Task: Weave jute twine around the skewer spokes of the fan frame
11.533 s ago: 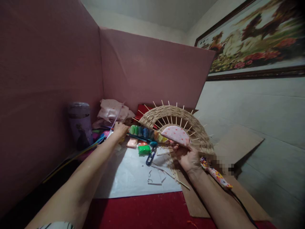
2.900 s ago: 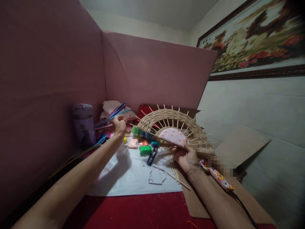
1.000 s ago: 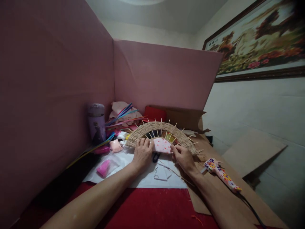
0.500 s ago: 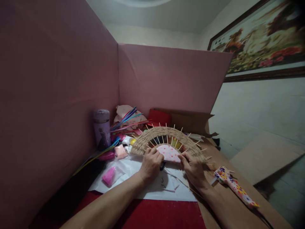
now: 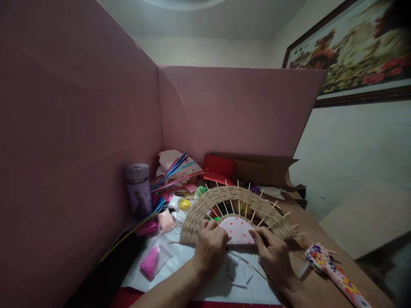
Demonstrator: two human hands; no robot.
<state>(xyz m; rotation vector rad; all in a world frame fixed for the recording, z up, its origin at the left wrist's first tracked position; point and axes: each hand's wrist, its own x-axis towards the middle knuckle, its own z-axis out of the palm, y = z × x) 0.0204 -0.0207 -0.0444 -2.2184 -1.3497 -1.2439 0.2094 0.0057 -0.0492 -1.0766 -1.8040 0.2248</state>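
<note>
A half-round woven fan of tan cord on thin wooden sticks stands tilted over the white sheet. Its middle is a pink dotted half-disc. My left hand grips the fan at the lower left of the half-disc, fingers curled. On the lower right edge of the half-disc my right hand pinches the fan. Both hands hold it low over the table.
Pink cardboard walls close off the left and back. A purple bottle, coloured straws, clay packets and a red box crowd the back left. A flower-patterned glue gun lies at the right on brown cardboard.
My left hand left the straws at the back and came to the fan, which now both hands hold lower and nearer. The view has tipped down and right.
</note>
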